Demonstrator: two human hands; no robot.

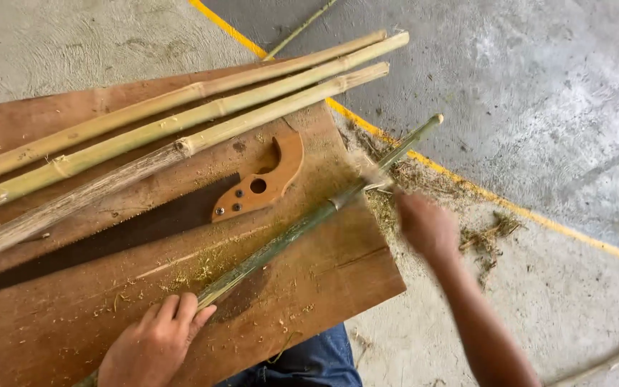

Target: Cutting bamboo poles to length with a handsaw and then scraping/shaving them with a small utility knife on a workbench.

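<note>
A thin green bamboo stick lies slanted across a brown wooden board, its far end past the board's right edge. My left hand presses down on the stick's near end at the bottom of the view. My right hand is closed around a small blurred tool that touches the stick near its joint. Whether it is a blade or a scraper, I cannot tell. Pale shavings dust the board around the stick.
Three thicker yellow bamboo poles lie across the board's far side. A handsaw with a wooden handle rests between them and the green stick. Bamboo scraps litter the concrete floor beside a yellow painted line. My blue-clad knee shows below.
</note>
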